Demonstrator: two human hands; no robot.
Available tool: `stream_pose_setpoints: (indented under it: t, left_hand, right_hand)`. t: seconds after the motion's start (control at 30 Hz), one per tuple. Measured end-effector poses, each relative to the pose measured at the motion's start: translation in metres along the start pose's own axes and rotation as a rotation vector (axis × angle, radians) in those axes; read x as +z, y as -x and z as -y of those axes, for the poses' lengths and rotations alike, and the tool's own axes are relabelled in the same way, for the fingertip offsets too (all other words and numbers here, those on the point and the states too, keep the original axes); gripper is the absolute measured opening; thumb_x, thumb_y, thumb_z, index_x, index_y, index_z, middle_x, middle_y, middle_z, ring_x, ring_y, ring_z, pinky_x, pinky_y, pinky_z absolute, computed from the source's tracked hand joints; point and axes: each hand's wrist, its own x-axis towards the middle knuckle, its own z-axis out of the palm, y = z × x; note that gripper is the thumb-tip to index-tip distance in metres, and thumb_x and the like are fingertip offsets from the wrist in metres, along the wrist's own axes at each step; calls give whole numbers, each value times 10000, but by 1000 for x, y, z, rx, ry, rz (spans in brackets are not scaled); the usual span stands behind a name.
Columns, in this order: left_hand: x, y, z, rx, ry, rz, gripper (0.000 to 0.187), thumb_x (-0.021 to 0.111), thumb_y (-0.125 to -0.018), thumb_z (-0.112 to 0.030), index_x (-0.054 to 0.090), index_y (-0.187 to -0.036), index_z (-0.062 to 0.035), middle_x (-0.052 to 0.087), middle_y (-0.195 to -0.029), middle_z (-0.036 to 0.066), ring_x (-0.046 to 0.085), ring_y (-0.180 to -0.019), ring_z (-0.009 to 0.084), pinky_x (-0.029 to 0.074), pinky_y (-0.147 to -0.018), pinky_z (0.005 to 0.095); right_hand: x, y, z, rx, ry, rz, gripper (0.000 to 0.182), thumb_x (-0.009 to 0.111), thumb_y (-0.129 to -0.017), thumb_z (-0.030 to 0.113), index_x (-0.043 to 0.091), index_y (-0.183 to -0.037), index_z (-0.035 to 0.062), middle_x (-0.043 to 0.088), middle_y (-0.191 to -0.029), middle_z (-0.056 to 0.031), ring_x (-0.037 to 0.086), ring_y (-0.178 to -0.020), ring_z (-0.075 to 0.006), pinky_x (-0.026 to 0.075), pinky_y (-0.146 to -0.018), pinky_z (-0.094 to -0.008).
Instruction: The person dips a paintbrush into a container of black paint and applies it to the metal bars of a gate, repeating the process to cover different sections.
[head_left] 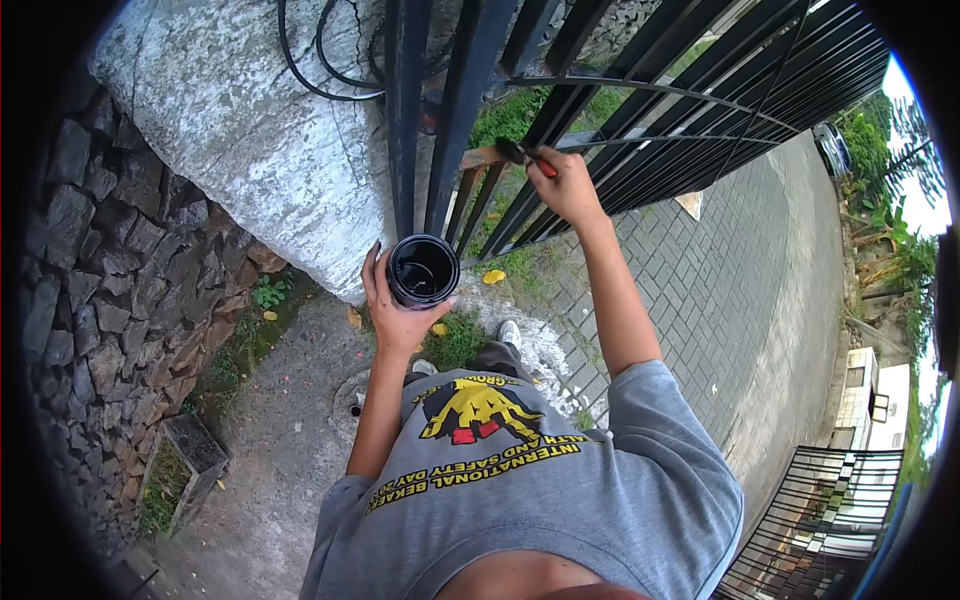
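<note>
My left hand (392, 318) is wrapped round an open can of black paint (425, 268), held upright just in front of the gate posts. Dark smears mark its fingertips. My right hand (566, 188) grips a paintbrush (546, 168) with a red and black handle. Its dark bristles touch or nearly touch a horizontal rail (484, 156) of the metal gate (460, 100). That rail is brownish to the left of the brush, while most other bars look black.
A rough white-grey concrete pillar (250, 120) stands left of the gate, with a black cable (300, 75) looped against it. Farther left rises a stone wall (90, 300). A square planter (185, 465) sits on the ground. Paving (700, 260) stretches to the right.
</note>
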Motion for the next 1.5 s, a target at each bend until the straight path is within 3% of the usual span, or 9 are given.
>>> stream_pose_setpoints:
  t: [0.27, 0.4, 0.5, 0.63, 1.03, 1.13, 1.33, 1.4, 1.5]
  left_hand:
    - [2, 3, 2, 8, -12, -9, 1119, 1021, -549, -382, 463, -1449, -20, 390, -1528, 239, 485, -1381, 410, 491, -1107, 503]
    - [2, 4, 1, 4, -27, -10, 1130, 1021, -548, -387, 457, -1457, -23, 388, -1533, 241, 490, -1377, 413, 488, -1107, 505]
    - [0, 5, -1, 23, -49, -9, 1133, 1020, -548, -386, 456, -1463, -28, 390, -1533, 242, 489, -1379, 418, 483, -1107, 509]
    - [7, 9, 2, 12, -29, 4, 1131, 1018, -552, -390, 455, -1464, -29, 397, -1527, 245, 480, -1385, 425, 469, -1114, 516]
    - [17, 13, -9, 46, 13, 62, 1162, 1026, -542, -397, 449, -1464, 13, 413, -1513, 260, 444, -1398, 442, 419, -1133, 539]
    - [22, 17, -6, 65, 16, 79, 1168, 1029, -540, -365, 437, -1477, 3, 408, -1515, 266, 434, -1403, 454, 399, -1146, 545]
    - [38, 17, -11, 74, 11, 144, 1202, 1027, -548, -349, 395, -1508, 3, 410, -1510, 253, 439, -1397, 441, 408, -1145, 529]
    - [46, 17, -12, 67, 39, 189, 1198, 1024, -555, -340, 389, -1513, -1, 402, -1510, 248, 440, -1396, 438, 410, -1146, 523]
    - [60, 13, -18, 102, 108, 231, 1178, 1023, -558, -331, 403, -1502, 2, 405, -1511, 244, 433, -1403, 438, 402, -1155, 521]
  right_hand:
    - [2, -8, -6, 110, 189, -36, 239, 704, -881, 143, 737, -1071, 4, 711, -819, -248, 704, -823, -457, 575, -763, -486]
    - [18, 7, -2, 14, -42, -12, 237, 685, -888, 146, 731, -1063, -7, 666, -768, -268, 683, -783, -460, 544, -711, -501]
    - [1, 9, 0, 211, 73, -69, 234, 686, -880, 139, 737, -1062, 2, 654, -761, -279, 679, -765, -469, 542, -697, -498]
    - [17, 32, -7, 17, -22, -47, 203, 673, -869, 119, 722, -1015, -13, 647, -733, -281, 676, -763, -483, 541, -684, -508]
    - [32, 45, -3, 259, -103, -291, 207, 676, -885, 109, 701, -1021, -46, 666, -791, -299, 675, -746, -477, 550, -683, -511]
    - [46, 55, -17, 34, -54, -213, 208, 664, -894, 101, 709, -1040, -40, 675, -810, -295, 681, -770, -473, 553, -698, -506]
    - [39, 54, -32, 141, -124, -322, 199, 681, -908, 80, 705, -1066, -39, 672, -776, -259, 693, -721, -425, 541, -658, -433]
    - [28, 60, -18, 180, -217, -222, 200, 684, -870, 76, 714, -1046, -13, 664, -815, -286, 649, -772, -486, 539, -661, -471]
    - [10, 85, -16, 259, -336, -364, 215, 709, -930, 134, 723, -1089, -11, 702, -820, -197, 664, -675, -311, 525, -626, -400]
